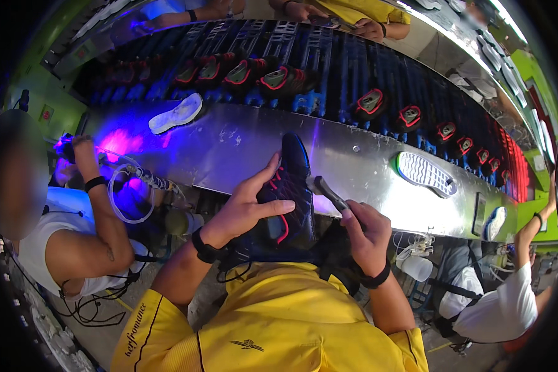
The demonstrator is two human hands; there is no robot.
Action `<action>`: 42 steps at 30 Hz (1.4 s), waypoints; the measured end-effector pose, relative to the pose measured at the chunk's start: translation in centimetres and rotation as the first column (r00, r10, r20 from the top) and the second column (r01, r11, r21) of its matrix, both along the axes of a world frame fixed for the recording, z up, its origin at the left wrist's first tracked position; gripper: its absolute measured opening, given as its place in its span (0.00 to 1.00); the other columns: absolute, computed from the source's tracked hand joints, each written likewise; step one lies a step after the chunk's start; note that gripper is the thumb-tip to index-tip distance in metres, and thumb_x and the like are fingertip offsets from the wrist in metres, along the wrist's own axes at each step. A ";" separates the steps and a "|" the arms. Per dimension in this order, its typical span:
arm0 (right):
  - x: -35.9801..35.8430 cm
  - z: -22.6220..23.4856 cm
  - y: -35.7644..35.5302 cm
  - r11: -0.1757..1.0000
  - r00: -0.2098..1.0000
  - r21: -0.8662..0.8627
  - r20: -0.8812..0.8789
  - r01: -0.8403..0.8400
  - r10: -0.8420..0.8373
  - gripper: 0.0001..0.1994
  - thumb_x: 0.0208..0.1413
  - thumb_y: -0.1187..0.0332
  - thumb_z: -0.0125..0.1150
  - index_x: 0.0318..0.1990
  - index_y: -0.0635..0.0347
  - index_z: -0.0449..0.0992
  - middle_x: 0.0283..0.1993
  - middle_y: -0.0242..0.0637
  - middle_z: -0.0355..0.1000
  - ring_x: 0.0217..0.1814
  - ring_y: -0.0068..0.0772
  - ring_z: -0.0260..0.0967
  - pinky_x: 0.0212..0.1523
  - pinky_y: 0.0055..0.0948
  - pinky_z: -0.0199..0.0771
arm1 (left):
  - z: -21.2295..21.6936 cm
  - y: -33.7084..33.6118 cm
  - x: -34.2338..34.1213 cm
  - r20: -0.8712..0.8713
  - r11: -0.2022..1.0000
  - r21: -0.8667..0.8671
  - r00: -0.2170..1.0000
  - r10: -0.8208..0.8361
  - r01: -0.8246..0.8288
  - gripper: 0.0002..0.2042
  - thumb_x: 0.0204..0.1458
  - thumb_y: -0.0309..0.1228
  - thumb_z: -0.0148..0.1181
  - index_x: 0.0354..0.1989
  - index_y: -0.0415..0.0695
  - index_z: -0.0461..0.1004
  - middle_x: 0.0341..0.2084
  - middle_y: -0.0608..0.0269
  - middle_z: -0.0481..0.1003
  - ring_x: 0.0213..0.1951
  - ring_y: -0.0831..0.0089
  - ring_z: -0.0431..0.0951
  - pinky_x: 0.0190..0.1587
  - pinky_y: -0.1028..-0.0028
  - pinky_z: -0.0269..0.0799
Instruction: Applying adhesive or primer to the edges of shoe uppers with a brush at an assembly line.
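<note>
Holding a dark shoe (296, 186) with red laces above the near edge of a metal bench (242, 149), the left hand (242, 214) has its thumb laid across the upper and a finger stretched along the shoe's left side; the other fingertips are hidden. The shoe stands lengthwise in front of the person's yellow shirt (273, 316), its red-edged opening toward the body.

The right hand (367, 232) is closed around the handle of a tool (332, 195) — thumb and fingers wrapped on it — and the tool's head meets or nearly meets the right side of the shoe; contact is hard to tell.

On the bench, a white sole (175, 113) lies beyond the shoe to the left, in violet light, and a ridged sole (426, 174) lies to the right. Past the bench runs a dark conveyor (338, 74) carrying shoes with red trim (274, 79).

A co-worker in white (74, 239) sits at the left — one hand raised beside a violet glow, near a looped clear hose (113, 192). Another person in white (502, 304) is at the right, an arm lifted.
</note>
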State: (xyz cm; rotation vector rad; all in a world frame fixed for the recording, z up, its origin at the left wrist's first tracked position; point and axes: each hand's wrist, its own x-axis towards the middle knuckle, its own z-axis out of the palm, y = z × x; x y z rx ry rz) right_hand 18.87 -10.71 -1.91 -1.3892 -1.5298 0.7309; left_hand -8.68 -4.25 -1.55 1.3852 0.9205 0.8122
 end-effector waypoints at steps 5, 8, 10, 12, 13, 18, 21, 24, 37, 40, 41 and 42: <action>0.5 0.9 -0.1 0.997 0.994 0.052 0.081 0.064 -0.068 0.09 0.64 0.73 0.68 0.47 0.70 0.84 0.28 0.48 0.75 0.25 0.43 0.73 0.29 0.35 0.68 | 0.3 -1.1 0.5 -0.057 0.996 0.019 0.995 -0.080 0.082 0.50 0.57 0.34 0.77 0.81 0.27 0.48 0.82 0.44 0.52 0.83 0.62 0.47 0.82 0.64 0.41; 0.7 0.7 -0.1 0.997 0.994 0.017 0.081 0.071 -0.072 0.09 0.64 0.73 0.68 0.47 0.70 0.84 0.29 0.48 0.76 0.25 0.42 0.73 0.29 0.33 0.68 | 0.1 -1.4 0.8 -0.028 0.996 -0.008 0.996 -0.090 0.090 0.50 0.57 0.33 0.76 0.81 0.28 0.48 0.82 0.45 0.52 0.83 0.63 0.48 0.82 0.64 0.41; 0.7 0.7 -0.7 0.998 0.997 0.001 0.042 0.061 -0.061 0.09 0.63 0.73 0.68 0.47 0.70 0.84 0.29 0.48 0.77 0.25 0.41 0.73 0.30 0.33 0.69 | 0.4 -1.2 0.9 0.053 0.996 -0.054 0.996 -0.068 0.070 0.50 0.58 0.33 0.76 0.81 0.29 0.48 0.82 0.47 0.53 0.82 0.64 0.49 0.82 0.65 0.41; 0.9 0.7 -1.1 1.000 0.999 -0.006 0.054 0.005 -0.005 0.10 0.63 0.73 0.68 0.46 0.70 0.84 0.29 0.48 0.77 0.26 0.41 0.74 0.31 0.32 0.70 | 0.3 -0.8 0.6 0.048 0.997 -0.044 0.997 -0.068 0.070 0.49 0.58 0.33 0.75 0.81 0.29 0.48 0.82 0.47 0.53 0.82 0.64 0.49 0.82 0.65 0.41; 1.0 0.5 -1.2 1.000 0.999 -0.012 0.053 0.003 -0.003 0.10 0.63 0.73 0.68 0.46 0.70 0.84 0.29 0.48 0.77 0.26 0.41 0.74 0.31 0.32 0.70 | 0.2 -0.5 0.4 0.045 0.997 -0.028 0.997 -0.069 0.070 0.49 0.58 0.33 0.75 0.81 0.29 0.48 0.82 0.48 0.53 0.82 0.65 0.49 0.82 0.66 0.41; 1.7 0.7 -1.6 0.985 0.994 -0.133 -0.009 -0.109 0.109 0.09 0.62 0.73 0.69 0.45 0.72 0.85 0.29 0.47 0.78 0.28 0.40 0.76 0.33 0.32 0.72 | -0.3 0.0 0.1 0.059 0.996 -0.081 0.998 -0.022 0.027 0.49 0.59 0.33 0.74 0.81 0.28 0.48 0.82 0.47 0.52 0.82 0.64 0.49 0.82 0.66 0.42; 2.2 0.6 -2.0 0.974 0.991 -0.185 -0.060 -0.129 0.120 0.09 0.61 0.73 0.70 0.44 0.71 0.85 0.30 0.47 0.79 0.29 0.39 0.77 0.35 0.32 0.73 | -0.8 0.3 -0.1 0.077 0.993 -0.119 0.997 0.005 0.004 0.49 0.59 0.33 0.74 0.81 0.28 0.48 0.82 0.47 0.52 0.82 0.65 0.49 0.82 0.66 0.42; 2.7 -0.2 -2.4 0.972 0.988 -0.192 -0.101 -0.137 0.120 0.09 0.61 0.73 0.71 0.44 0.71 0.86 0.30 0.47 0.80 0.30 0.37 0.77 0.36 0.31 0.74 | -1.0 0.9 -0.1 0.117 0.988 -0.152 0.993 0.027 -0.009 0.48 0.59 0.32 0.74 0.81 0.28 0.47 0.82 0.47 0.51 0.83 0.65 0.46 0.82 0.66 0.41; 4.9 2.8 -2.1 0.982 0.985 -0.145 0.107 -0.121 0.137 0.10 0.60 0.73 0.70 0.45 0.70 0.85 0.28 0.45 0.77 0.25 0.34 0.74 0.31 0.29 0.71 | -1.0 1.5 2.5 0.187 0.892 -0.441 0.962 0.201 -0.100 0.33 0.65 0.36 0.67 0.77 0.45 0.63 0.49 0.65 0.82 0.40 0.77 0.86 0.30 0.77 0.84; 5.5 3.3 -1.2 0.990 0.974 -0.067 0.186 -0.121 0.132 0.10 0.60 0.73 0.69 0.46 0.70 0.85 0.28 0.44 0.77 0.22 0.33 0.72 0.27 0.28 0.69 | -1.0 1.5 2.7 0.132 0.863 -0.493 0.970 0.206 -0.116 0.25 0.67 0.41 0.65 0.69 0.46 0.72 0.44 0.67 0.84 0.34 0.79 0.86 0.24 0.79 0.80; 5.5 3.6 -0.9 0.991 0.970 -0.025 0.205 -0.131 0.133 0.10 0.59 0.74 0.69 0.45 0.70 0.85 0.28 0.43 0.77 0.22 0.33 0.72 0.27 0.28 0.68 | -0.8 1.4 2.8 0.088 0.845 -0.519 0.976 0.200 -0.126 0.22 0.68 0.44 0.64 0.65 0.47 0.75 0.43 0.68 0.84 0.31 0.80 0.86 0.23 0.80 0.78; 5.7 3.7 -0.6 0.990 0.966 0.015 0.222 -0.138 0.131 0.10 0.59 0.74 0.69 0.45 0.69 0.85 0.28 0.43 0.77 0.21 0.33 0.71 0.26 0.29 0.68 | -0.7 1.4 3.0 0.088 0.844 -0.523 0.976 0.197 -0.123 0.22 0.68 0.44 0.64 0.65 0.47 0.75 0.43 0.68 0.84 0.31 0.80 0.86 0.23 0.80 0.78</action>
